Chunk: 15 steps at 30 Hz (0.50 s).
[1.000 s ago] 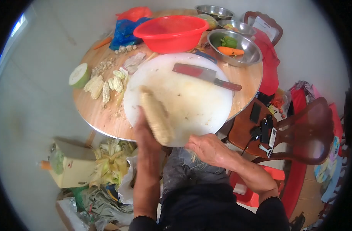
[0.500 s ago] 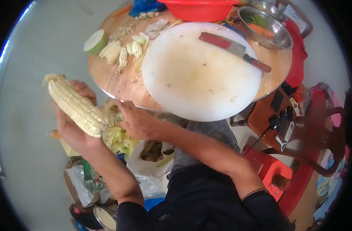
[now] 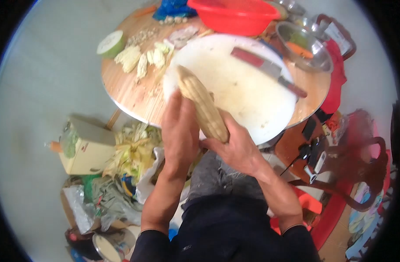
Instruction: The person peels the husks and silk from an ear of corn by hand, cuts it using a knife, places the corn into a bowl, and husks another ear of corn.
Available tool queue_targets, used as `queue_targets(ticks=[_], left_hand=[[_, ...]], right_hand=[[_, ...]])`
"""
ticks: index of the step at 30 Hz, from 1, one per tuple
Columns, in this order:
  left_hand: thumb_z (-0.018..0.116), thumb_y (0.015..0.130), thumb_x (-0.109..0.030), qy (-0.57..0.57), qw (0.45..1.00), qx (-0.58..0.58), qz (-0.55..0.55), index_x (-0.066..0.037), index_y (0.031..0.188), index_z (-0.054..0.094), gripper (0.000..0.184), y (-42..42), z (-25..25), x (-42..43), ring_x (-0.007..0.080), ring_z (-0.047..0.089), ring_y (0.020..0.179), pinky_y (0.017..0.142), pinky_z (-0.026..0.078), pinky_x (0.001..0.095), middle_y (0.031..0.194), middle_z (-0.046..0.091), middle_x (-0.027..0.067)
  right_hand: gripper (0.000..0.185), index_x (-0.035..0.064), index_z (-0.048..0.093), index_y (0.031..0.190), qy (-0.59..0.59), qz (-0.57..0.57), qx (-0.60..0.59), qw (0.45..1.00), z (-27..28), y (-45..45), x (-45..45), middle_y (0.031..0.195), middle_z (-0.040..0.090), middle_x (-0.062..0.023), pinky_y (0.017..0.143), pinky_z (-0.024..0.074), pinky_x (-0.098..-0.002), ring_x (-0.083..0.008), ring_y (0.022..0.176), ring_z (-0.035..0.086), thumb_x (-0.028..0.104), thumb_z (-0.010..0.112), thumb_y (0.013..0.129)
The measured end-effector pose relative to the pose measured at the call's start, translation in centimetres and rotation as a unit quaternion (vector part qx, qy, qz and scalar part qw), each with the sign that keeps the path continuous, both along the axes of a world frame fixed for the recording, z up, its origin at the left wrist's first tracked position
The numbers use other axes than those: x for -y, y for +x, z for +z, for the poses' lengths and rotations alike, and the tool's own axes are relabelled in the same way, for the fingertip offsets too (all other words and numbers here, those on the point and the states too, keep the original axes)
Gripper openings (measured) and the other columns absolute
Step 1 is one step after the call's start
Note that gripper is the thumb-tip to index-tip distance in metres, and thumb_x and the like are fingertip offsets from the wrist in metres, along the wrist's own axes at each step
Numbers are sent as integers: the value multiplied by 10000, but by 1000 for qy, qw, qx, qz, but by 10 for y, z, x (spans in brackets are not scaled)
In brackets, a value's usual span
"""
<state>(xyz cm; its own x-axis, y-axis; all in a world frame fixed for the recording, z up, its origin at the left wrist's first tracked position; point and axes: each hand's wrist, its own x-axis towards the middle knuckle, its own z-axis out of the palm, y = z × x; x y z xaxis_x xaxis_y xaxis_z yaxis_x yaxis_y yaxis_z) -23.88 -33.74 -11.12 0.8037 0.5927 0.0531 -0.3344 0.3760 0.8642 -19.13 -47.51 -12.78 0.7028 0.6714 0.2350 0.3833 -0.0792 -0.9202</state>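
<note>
A pale ear of corn (image 3: 203,107), husked and slightly blurred, is tilted between my hands above the near left part of a round white cutting board (image 3: 235,100). My left hand (image 3: 181,131) lies along its left side, fingers close together against the kernels. Around the lower end of the ear, my right hand (image 3: 240,148) is closed, with the thumb at the bottom. Across the board's far right lies a cleaver (image 3: 270,70) with a dark red handle.
Corn pieces (image 3: 129,59), a cut green gourd (image 3: 111,44) and a red basin (image 3: 235,16) sit on the round wooden table (image 3: 125,87). A metal bowl (image 3: 320,59) holds a carrot. Husks (image 3: 136,150) are heaped below, beside a cream-coloured box (image 3: 90,148).
The ear of corn has moved from the left, off the table's side, to over the board. My right hand has left the stem end's husk and now grips the ear's lower end.
</note>
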Motion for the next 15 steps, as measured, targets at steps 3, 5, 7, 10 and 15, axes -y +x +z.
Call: queue_targets(ticks=[3,5,7,10,15], left_hand=[[505,1090,-194,190,979,-2,-75,43,1224,613,293,15,-20,4,162,671,907,811,553,292,1044,691,105],[466,1106,-219,223,966,-48,-122,42,1176,625,313,18,-18,-1,158,658,843,766,547,280,961,678,95],[422,1124,-275,258,943,-134,-164,16,1033,635,372,19,-16,-1,130,597,651,597,489,254,756,622,57],[445,1115,-303,270,929,-130,-219,5,997,627,377,20,-16,4,149,605,652,591,481,303,752,613,56],[619,1002,-202,489,839,-56,-232,34,1078,637,249,28,-3,22,324,670,725,676,510,400,819,680,216]], right_hand=[[553,-57,487,1362,65,77,-227,969,-6,11,44,1033,651,-142,722,545,-320,-173,809,658,380,571,1034],[560,-61,462,1379,115,101,-273,950,-12,18,66,1039,630,-141,695,548,-339,-184,796,635,370,573,1038],[576,-61,444,1377,181,133,-327,918,-23,21,82,1063,601,-167,634,559,-376,-208,776,617,409,529,1056],[566,-62,449,1356,247,119,-409,870,-29,18,95,1060,597,-178,628,559,-372,-208,773,618,421,505,1067],[560,-64,454,1349,217,138,-347,902,-30,16,96,1024,611,-192,619,558,-362,-213,746,620,425,471,1077]])
